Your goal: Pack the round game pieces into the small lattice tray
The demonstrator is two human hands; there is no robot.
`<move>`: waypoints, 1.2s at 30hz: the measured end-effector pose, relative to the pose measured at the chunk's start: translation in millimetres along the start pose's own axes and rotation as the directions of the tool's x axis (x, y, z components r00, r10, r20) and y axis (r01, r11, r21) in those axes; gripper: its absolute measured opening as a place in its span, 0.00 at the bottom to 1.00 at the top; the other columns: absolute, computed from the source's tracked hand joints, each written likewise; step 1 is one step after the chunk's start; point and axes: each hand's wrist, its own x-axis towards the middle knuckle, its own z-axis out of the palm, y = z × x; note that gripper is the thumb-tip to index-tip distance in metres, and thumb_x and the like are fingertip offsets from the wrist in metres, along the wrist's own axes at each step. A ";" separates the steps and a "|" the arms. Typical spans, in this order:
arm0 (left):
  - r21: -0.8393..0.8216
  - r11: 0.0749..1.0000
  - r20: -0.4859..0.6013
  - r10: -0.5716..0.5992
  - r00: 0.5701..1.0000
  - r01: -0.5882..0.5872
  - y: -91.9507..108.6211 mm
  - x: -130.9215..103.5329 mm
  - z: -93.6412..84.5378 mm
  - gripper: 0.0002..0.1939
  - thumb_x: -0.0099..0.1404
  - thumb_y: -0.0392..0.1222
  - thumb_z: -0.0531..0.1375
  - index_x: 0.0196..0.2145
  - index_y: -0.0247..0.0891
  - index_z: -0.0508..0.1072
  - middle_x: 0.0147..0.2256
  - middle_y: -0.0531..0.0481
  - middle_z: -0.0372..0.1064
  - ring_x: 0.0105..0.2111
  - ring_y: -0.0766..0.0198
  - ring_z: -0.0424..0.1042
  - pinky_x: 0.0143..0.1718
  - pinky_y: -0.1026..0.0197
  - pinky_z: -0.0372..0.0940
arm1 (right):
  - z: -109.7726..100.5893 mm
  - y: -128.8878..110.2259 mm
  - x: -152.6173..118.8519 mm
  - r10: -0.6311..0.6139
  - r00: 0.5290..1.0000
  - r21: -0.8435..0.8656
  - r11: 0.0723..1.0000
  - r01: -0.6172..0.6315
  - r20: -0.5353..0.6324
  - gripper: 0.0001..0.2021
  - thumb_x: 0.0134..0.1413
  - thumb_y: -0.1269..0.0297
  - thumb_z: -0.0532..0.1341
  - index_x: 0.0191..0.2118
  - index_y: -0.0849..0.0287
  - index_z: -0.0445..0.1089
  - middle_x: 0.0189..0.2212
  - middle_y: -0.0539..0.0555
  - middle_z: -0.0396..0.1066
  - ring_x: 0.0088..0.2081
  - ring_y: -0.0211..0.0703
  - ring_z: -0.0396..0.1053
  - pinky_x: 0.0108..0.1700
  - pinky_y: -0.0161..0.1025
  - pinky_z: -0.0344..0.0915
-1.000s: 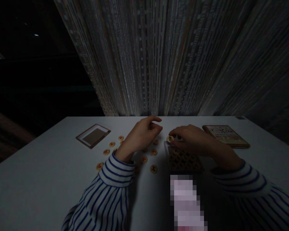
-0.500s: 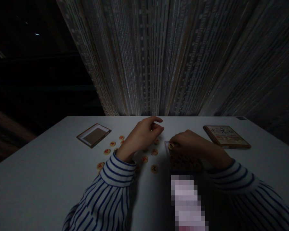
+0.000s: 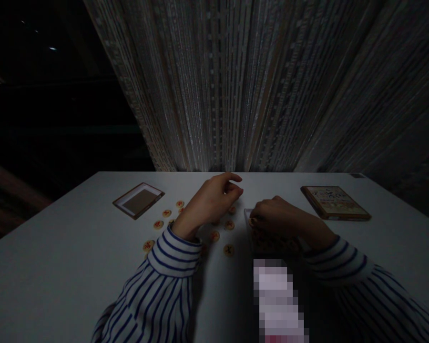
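White tabletop [image 3: 75, 247] — right hand [image 3: 280, 218] pinches a round pale-wood piece [image 3: 252, 222] over a piece-filled tray [image 3: 248, 228]; left hand [image 3: 214, 196] hovers, fingers curled, empty.

Open: broad surface [image 3: 57, 271] at near left; narrow lane between loose discs [image 3: 229, 250] and filled box [image 3: 247, 223]. In the way: left hand [image 3: 212, 197] over the spread; right hand [image 3: 280, 216] over the box; printed case [image 3: 338, 202], far right; shallow tray [image 3: 141, 202], far left; curtain [image 3: 229, 95] behind.
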 end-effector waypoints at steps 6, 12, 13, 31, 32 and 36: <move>0.027 0.999 -0.004 0.024 1.000 -0.024 0.1 0.1 -0.6 0.14 0.60 0.39 0.55 0.44 0.34 0.68 0.31 0.48 0.72 0.29 0.66 0.70 0.32 0.63 0.63 | -1.3 -1.5 -1.1 0.009 1.000 0.009 1.000 -0.009 0.006 0.13 0.55 0.66 0.49 0.33 0.58 0.71 0.33 0.56 0.73 0.34 0.45 0.70 0.33 0.39 0.56; 0.024 1.000 -0.013 0.019 1.000 -0.019 -1.2 0.4 0.0 0.14 0.60 0.39 0.55 0.44 0.34 0.68 0.32 0.48 0.72 0.29 0.66 0.70 0.32 0.63 0.64 | -4.4 -0.7 -2.1 0.010 1.000 0.026 1.000 -0.011 0.024 0.12 0.54 0.66 0.50 0.33 0.58 0.71 0.33 0.56 0.73 0.35 0.45 0.70 0.33 0.39 0.56; 0.026 1.000 -0.014 0.017 1.000 -0.017 -1.2 0.3 0.0 0.14 0.60 0.39 0.55 0.44 0.34 0.68 0.32 0.48 0.72 0.29 0.66 0.70 0.32 0.64 0.64 | -4.3 -0.6 -2.1 0.007 1.000 0.023 1.000 -0.008 0.029 0.12 0.54 0.66 0.50 0.33 0.58 0.71 0.33 0.56 0.73 0.35 0.46 0.70 0.33 0.39 0.56; 0.035 0.999 -0.008 0.029 1.000 -0.029 -3.2 0.6 0.0 0.14 0.60 0.40 0.56 0.43 0.34 0.69 0.32 0.48 0.72 0.30 0.66 0.70 0.32 0.64 0.64 | 0.9 -0.1 -2.9 -0.012 1.000 0.009 1.000 0.012 -0.002 0.12 0.53 0.70 0.50 0.36 0.57 0.71 0.33 0.56 0.73 0.35 0.47 0.70 0.34 0.40 0.57; 0.034 0.999 -0.008 0.030 1.000 -0.030 -3.3 0.5 0.0 0.14 0.60 0.40 0.56 0.43 0.35 0.69 0.32 0.48 0.72 0.30 0.66 0.70 0.32 0.64 0.64 | 1.0 -0.1 -3.0 -0.014 1.000 0.007 1.000 0.014 -0.002 0.12 0.53 0.69 0.50 0.36 0.57 0.70 0.33 0.56 0.73 0.35 0.47 0.70 0.34 0.40 0.57; 0.025 1.000 -0.001 0.017 1.000 -0.017 -3.6 -0.1 0.3 0.14 0.60 0.41 0.55 0.43 0.36 0.69 0.33 0.48 0.72 0.30 0.66 0.70 0.31 0.64 0.64 | -0.6 -1.2 -2.9 -0.014 1.000 0.010 1.000 0.013 0.012 0.12 0.54 0.68 0.50 0.34 0.58 0.71 0.33 0.56 0.72 0.35 0.46 0.70 0.34 0.40 0.57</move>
